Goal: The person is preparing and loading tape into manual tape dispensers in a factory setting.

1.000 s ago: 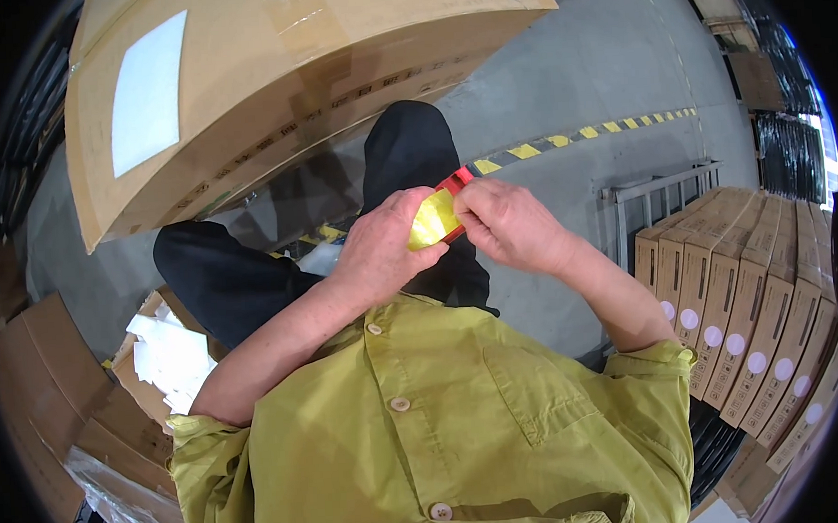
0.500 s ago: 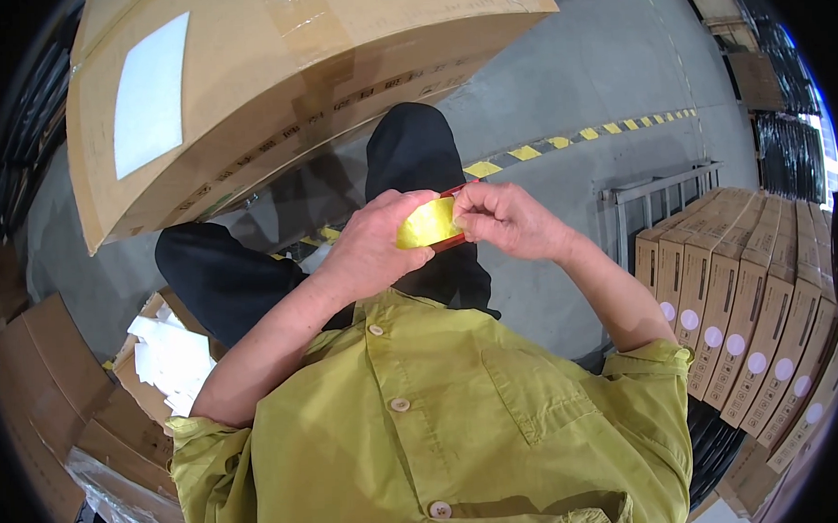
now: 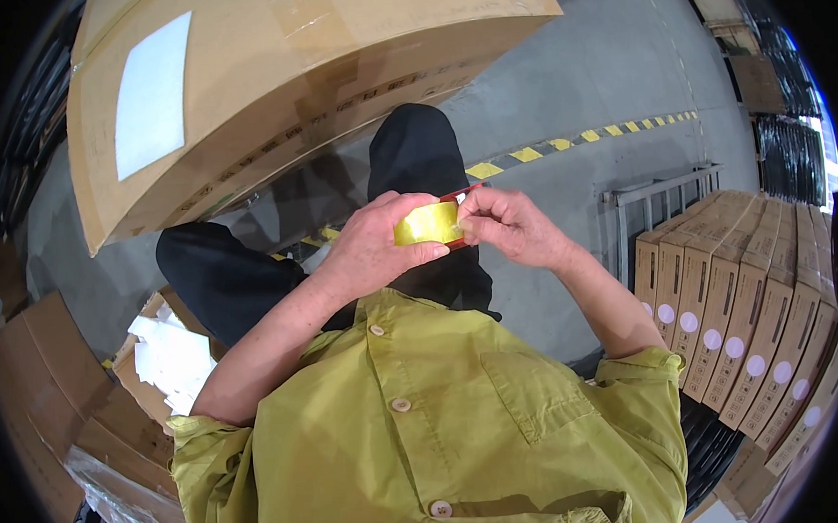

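Observation:
A roll of shiny yellow tape (image 3: pixel 424 225) with red parts (image 3: pixel 468 190) showing at its right side is held over my right knee. My left hand (image 3: pixel 369 239) is closed round the roll from the left, fingers over its far edge and thumb along its near edge. At the roll's right end, the fingers and thumb of my right hand (image 3: pixel 514 227) are pinched together against the tape's surface. Whether a loose tape end is between those fingertips is too small to tell. The far side of the roll is hidden by my hands.
Ahead on the left stands a large cardboard box (image 3: pixel 271 90) with a white foam sheet (image 3: pixel 154 95) on top. At left, an open carton holds white foam pieces (image 3: pixel 173 356). Right are a row of upright brown cartons (image 3: pixel 729 304) and a grey metal frame (image 3: pixel 664 190).
The tape roll has turned slightly in my hands, and my right fingers have shifted a little along its right end. Both hands stay on it.

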`<state>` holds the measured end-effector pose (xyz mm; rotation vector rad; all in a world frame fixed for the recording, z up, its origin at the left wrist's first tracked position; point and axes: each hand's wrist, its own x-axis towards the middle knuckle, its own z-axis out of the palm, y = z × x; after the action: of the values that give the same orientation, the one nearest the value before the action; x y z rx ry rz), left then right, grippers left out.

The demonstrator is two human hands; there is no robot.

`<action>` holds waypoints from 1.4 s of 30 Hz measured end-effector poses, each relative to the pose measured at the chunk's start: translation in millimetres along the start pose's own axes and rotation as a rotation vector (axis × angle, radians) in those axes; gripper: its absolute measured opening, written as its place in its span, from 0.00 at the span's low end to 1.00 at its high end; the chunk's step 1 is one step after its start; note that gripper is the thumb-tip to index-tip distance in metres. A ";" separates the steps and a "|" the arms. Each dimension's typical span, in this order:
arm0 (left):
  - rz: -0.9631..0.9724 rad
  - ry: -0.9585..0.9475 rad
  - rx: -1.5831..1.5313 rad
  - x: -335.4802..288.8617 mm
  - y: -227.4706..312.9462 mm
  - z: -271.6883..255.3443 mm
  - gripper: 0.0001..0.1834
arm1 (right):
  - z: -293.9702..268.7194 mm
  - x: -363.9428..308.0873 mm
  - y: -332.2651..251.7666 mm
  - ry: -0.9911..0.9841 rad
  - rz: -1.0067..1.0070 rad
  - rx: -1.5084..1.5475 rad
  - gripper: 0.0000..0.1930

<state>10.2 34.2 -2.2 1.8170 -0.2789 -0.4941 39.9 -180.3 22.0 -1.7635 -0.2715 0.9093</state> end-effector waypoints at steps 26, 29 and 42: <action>0.112 0.036 0.103 5.5 11.6 2.2 0.22 | 0.8 4.4 -36.0 -0.017 -0.100 -0.470 0.02; 0.151 0.101 0.194 7.7 14.5 12.1 0.20 | -0.5 5.8 -35.5 -0.041 -0.222 -0.594 0.03; 0.039 0.259 -0.002 7.6 4.2 18.2 0.05 | -15.3 5.5 -40.9 0.112 0.007 -0.255 0.04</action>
<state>8.6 14.1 -3.9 1.8464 -0.1351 -0.2272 64.1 -171.9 57.8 -2.0440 -0.3204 0.8048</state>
